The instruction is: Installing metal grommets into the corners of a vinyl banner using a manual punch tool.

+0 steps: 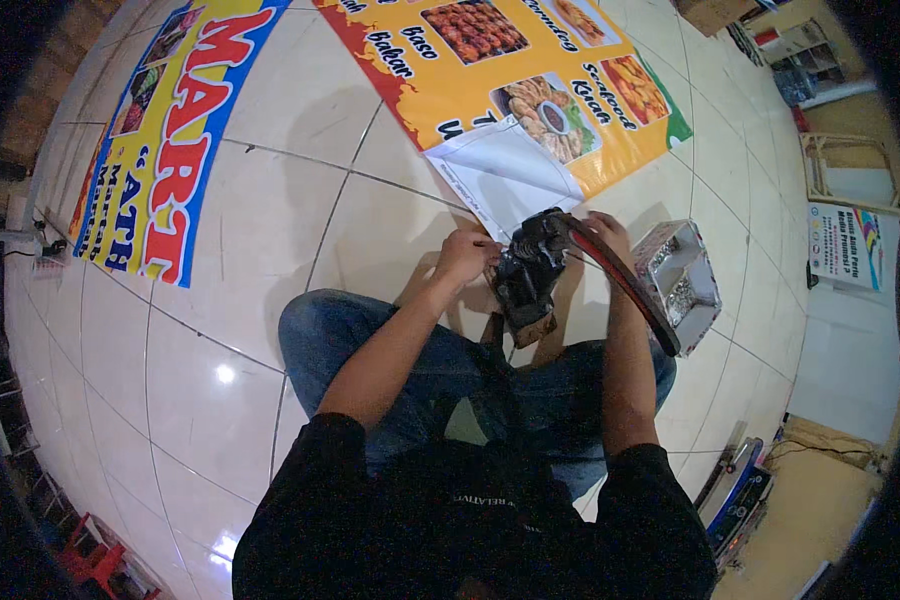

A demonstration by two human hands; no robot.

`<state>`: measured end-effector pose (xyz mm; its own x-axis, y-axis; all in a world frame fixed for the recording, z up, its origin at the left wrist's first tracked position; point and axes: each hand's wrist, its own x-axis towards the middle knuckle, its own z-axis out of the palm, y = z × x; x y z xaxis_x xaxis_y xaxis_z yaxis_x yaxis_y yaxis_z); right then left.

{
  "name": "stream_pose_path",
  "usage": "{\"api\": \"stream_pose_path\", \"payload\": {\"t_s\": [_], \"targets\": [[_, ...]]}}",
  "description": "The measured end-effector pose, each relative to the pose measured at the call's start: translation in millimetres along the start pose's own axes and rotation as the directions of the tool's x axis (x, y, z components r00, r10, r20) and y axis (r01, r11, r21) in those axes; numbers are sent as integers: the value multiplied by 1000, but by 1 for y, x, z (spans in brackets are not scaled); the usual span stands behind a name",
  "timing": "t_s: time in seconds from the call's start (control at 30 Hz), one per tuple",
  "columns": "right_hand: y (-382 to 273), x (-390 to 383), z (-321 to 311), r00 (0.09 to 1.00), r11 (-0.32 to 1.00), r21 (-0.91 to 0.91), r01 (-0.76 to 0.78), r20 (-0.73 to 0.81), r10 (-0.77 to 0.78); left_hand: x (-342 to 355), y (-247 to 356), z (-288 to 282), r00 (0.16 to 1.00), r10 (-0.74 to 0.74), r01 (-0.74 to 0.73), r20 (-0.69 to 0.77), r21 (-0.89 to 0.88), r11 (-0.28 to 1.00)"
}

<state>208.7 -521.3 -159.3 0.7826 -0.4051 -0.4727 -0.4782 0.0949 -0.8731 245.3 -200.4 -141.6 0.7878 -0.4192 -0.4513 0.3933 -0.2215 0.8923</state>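
A black hand-operated eyelet press point(525, 280) stands on the floor between my bent legs. Its long curved lever point(630, 285) arches up and over to the right. My left hand point(465, 258) is at the press's left side, with the fingers curled in against it; whatever they pinch is too small to tell. Beyond the lever, my right hand point(610, 235) has bent fingers beside the near edge of an orange food banner point(410, 95). The banner's near corner is folded over, white underside point(505, 165) up, and reaches the press. The lever partly hides my right hand.
Right of the press sits an open box point(692, 285) holding small silvery pieces. A blue and yellow banner point(175, 150) lies on the tiled floor at the left. Along the right wall are a small sign point(850, 245) and stacked equipment point(740, 500). A red stool point(95, 555) stands lower left.
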Motion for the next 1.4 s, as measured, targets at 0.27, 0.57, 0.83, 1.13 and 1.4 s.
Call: {"api": "stream_pose_path", "payload": {"t_s": [0.27,0.57,0.83,1.13,1.4], "targets": [[-57,-79,-85,927,709,-694,125,-172,-332,2,-2,1,998,-17,14,-63,-42,999],[-10,-144,129,948,946,-68,316,-22,-318,1,-3,-1,999,-52,53,8,-149,987],[-28,-128,136,937,914,-237,329,-36,-346,4,-16,0,995,96,-98,-38,-67,993],[-28,-103,63,814,836,-238,494,464,-349,1,-9,3,998,-54,42,-40,-251,967],[-20,-28,-143,919,437,-890,-130,-274,-285,-2,-29,31,961,-99,-61,-259,-549,834]]}}
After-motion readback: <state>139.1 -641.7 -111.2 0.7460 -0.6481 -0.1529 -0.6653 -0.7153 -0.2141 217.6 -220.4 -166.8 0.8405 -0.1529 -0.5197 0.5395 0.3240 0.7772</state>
